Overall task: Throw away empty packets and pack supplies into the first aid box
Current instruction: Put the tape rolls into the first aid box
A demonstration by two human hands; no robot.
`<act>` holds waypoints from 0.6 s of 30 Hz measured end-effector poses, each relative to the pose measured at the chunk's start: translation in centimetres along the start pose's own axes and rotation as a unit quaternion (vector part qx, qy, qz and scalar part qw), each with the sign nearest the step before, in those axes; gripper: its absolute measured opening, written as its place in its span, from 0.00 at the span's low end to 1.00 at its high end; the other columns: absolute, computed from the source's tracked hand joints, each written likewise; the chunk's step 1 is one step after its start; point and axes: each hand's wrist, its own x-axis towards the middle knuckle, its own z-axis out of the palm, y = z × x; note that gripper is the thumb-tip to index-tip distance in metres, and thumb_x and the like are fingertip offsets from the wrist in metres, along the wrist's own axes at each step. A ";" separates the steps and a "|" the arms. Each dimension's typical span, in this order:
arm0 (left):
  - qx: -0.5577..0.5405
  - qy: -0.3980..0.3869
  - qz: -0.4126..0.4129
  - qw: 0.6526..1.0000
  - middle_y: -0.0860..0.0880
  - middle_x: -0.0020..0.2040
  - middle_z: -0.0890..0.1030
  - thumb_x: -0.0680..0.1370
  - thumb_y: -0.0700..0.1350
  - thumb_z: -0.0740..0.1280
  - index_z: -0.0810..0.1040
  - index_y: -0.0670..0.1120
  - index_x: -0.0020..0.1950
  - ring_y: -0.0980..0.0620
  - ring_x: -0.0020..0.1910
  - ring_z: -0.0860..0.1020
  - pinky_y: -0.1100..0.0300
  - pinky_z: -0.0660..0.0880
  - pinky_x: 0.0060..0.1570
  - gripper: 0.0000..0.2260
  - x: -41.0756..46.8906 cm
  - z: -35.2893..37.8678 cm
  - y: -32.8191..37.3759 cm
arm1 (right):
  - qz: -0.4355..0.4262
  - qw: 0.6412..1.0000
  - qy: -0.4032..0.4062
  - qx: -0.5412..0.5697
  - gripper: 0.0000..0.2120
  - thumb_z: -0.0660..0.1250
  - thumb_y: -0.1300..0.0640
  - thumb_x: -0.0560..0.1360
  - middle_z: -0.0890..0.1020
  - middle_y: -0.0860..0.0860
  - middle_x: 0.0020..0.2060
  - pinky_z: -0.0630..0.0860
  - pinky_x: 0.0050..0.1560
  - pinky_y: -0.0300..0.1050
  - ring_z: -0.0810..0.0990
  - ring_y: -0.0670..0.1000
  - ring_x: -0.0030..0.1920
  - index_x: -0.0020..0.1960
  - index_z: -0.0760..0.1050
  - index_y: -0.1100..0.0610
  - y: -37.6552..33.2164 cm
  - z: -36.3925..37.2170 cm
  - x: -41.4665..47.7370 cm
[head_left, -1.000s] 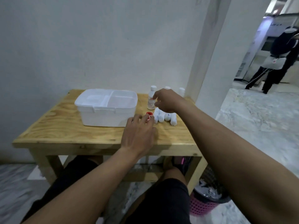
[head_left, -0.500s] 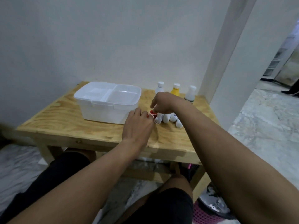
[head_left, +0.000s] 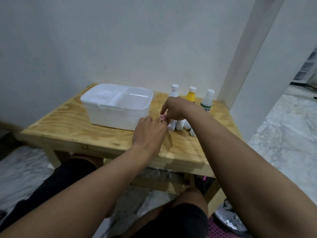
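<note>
The white first aid box (head_left: pixel 116 107) sits lidded on the counter (head_left: pixel 77 133), contents hidden. The right hand (head_left: pixel 173 109) pinches a small red packet (head_left: pixel 163 117); the left hand (head_left: pixel 151 133) touches it, grip unclear.

Dim, flat, cool-toned indoor light, with no hard source visible. Brighter toward three o'clock, where the marble floor (head_left: pixel 281 127) catches paler light from the opening beyond the pillar (head_left: pixel 243 54). Soft, short shadows only: a faint one under the hands on the wooden table (head_left: pixel 72 124), deeper shade beneath the tabletop toward six o'clock. Mild sheen on the white box lid (head_left: pixel 133 102), no real glare. Slight motion blur throughout, strongest on forearms and legs near the lower edge. Wide-angle stretch at the borders, bowing the pillar and enlarging the arms. Noticeable grain on the grey wall (head_left: pixel 103 40).
</note>
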 end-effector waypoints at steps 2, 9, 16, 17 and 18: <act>-0.010 -0.002 -0.005 1.000 0.46 0.55 0.83 0.75 0.38 0.70 0.72 0.47 0.67 0.43 0.58 0.76 0.54 0.63 0.47 0.22 0.0 0.1 -0.1 | -0.004 1.000 0.013 0.008 0.14 0.76 0.53 0.71 0.85 0.49 0.50 0.79 0.48 0.45 0.81 0.51 0.49 0.57 0.84 0.50 0.1 0.2 0.1; -0.077 0.051 0.001 0.996 0.45 0.51 0.83 0.83 0.47 0.62 0.73 0.48 0.64 0.41 0.52 0.78 0.54 0.61 0.43 0.10 -0.4 0.2 -0.2 | -0.010 0.996 0.068 0.057 0.08 0.75 0.55 0.71 0.86 0.49 0.45 0.80 0.49 0.47 0.82 0.48 0.48 0.50 0.85 0.52 0.7 -1.0 -2.1; -0.279 0.083 -0.003 0.957 0.46 0.49 0.78 0.82 0.48 0.63 0.76 0.46 0.58 0.42 0.45 0.79 0.49 0.75 0.41 0.08 -0.7 -0.6 0.0 | 0.034 0.985 0.116 0.122 0.07 0.74 0.56 0.71 0.83 0.45 0.40 0.76 0.40 0.41 0.80 0.47 0.44 0.48 0.84 0.53 1.1 -3.1 -6.6; -0.301 0.091 -0.003 0.949 0.46 0.49 0.78 0.82 0.48 0.63 0.76 0.46 0.57 0.42 0.45 0.78 0.49 0.76 0.42 0.08 -0.7 -1.0 0.0 | 0.044 0.982 0.124 0.133 0.06 0.74 0.57 0.70 0.83 0.45 0.40 0.77 0.39 0.42 0.81 0.48 0.44 0.47 0.84 0.53 1.1 -3.4 -7.2; -0.313 0.100 0.001 0.944 0.46 0.49 0.78 0.82 0.49 0.64 0.77 0.46 0.56 0.42 0.44 0.78 0.50 0.75 0.42 0.08 -0.6 -1.4 -0.1 | 0.052 0.980 0.132 0.142 0.06 0.74 0.57 0.69 0.84 0.47 0.41 0.79 0.40 0.44 0.82 0.48 0.44 0.46 0.83 0.52 1.1 -3.8 -7.8</act>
